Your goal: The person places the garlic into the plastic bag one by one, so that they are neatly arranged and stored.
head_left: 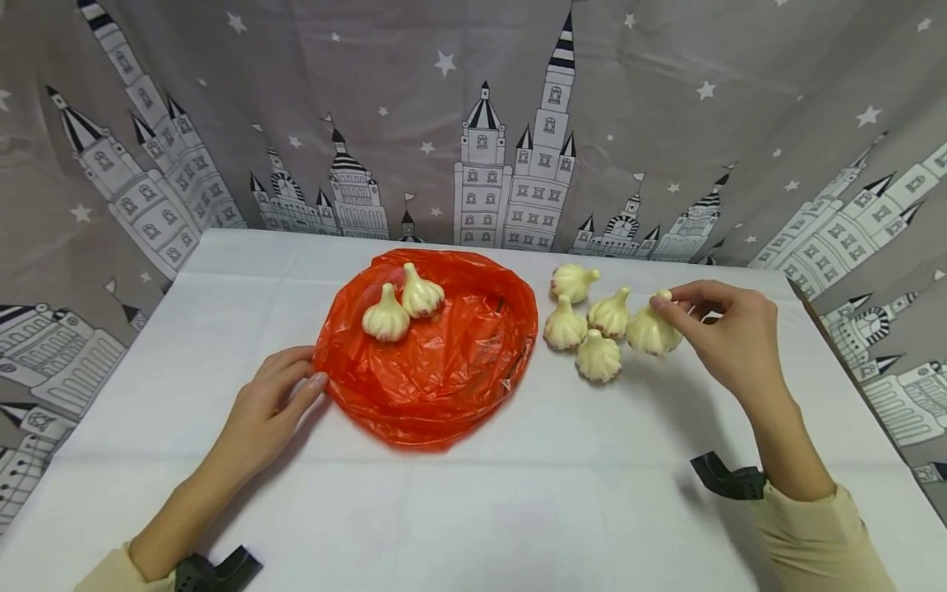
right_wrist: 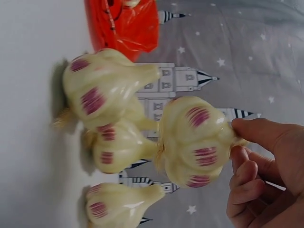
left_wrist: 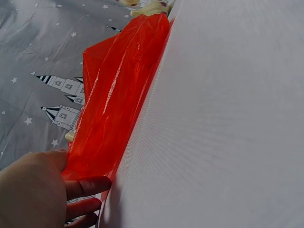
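Observation:
My right hand [head_left: 728, 329] pinches a garlic bulb [head_left: 654, 330] by its stem between thumb and fingertips. In the right wrist view this garlic bulb [right_wrist: 194, 142] shows purple streaks and hangs beside the others. Several more pale garlic bulbs [head_left: 565, 326] are clustered on the table just left of it. An open red plastic bag [head_left: 451, 386] with a rolled rim stands near the table's middle. Two garlic bulbs [head_left: 386, 314] lie inside it, at the back left. My left hand [head_left: 274, 407] holds the bag's left edge, with the thumb and fingers [left_wrist: 90, 186] around the plastic.
A white cloth [head_left: 488, 518] covers the table. Behind it hangs a grey curtain [head_left: 414, 82] printed with castles and stars. A black strap [head_left: 728, 477] is worn on the right wrist, and another black strap [head_left: 214, 571] on the left.

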`<action>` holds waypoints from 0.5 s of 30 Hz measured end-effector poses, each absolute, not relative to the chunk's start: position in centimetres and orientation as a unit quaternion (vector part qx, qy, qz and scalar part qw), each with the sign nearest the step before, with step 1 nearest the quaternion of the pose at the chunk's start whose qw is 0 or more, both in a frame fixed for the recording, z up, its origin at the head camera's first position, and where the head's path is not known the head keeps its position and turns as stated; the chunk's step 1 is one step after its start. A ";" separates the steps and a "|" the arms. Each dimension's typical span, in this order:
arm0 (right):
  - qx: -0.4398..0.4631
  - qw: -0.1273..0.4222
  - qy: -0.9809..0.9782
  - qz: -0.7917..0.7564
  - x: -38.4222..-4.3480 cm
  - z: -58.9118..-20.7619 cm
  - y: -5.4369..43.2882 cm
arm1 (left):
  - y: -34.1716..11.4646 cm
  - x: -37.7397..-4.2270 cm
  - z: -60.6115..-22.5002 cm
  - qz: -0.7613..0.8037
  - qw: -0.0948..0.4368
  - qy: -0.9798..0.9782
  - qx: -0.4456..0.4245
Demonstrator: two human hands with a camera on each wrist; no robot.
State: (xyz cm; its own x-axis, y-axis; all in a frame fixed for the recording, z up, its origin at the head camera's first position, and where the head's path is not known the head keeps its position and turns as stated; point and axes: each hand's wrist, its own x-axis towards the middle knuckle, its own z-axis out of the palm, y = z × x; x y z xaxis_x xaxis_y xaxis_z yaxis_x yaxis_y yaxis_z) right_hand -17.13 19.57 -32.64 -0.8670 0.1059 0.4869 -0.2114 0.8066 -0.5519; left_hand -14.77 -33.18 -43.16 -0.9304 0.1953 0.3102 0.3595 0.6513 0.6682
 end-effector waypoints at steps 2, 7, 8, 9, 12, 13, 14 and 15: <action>0.028 0.256 -0.912 0.318 -17.2 -32.3 19.3 | -33.1 -14.8 -43.2 -0.391 0.102 -0.902 -0.152; 0.037 0.251 -0.909 0.331 -17.3 -32.0 18.3 | -33.1 -14.8 -43.1 -0.391 0.099 -0.902 -0.151; 0.039 0.249 -0.909 0.333 -17.4 -31.9 18.1 | -33.1 -14.8 -43.1 -0.391 0.098 -0.903 -0.150; 0.042 0.247 -0.908 0.335 -17.4 -31.9 17.9 | -33.1 -14.8 -43.1 -0.390 0.098 -0.903 -0.150; 0.050 0.245 -0.907 0.340 -17.6 -31.9 17.4 | -33.1 -14.7 -43.0 -0.389 0.098 -0.904 -0.148; 0.052 0.245 -0.906 0.342 -17.7 -31.8 17.2 | -33.0 -14.7 -43.0 -0.389 0.098 -0.904 -0.148; 0.054 0.246 -0.905 0.342 -17.7 -31.8 17.1 | -33.0 -14.7 -43.0 -0.389 0.098 -0.904 -0.148; 0.056 0.246 -0.905 0.343 -17.7 -31.8 17.0 | -33.1 -14.7 -43.0 -0.389 0.099 -0.904 -0.148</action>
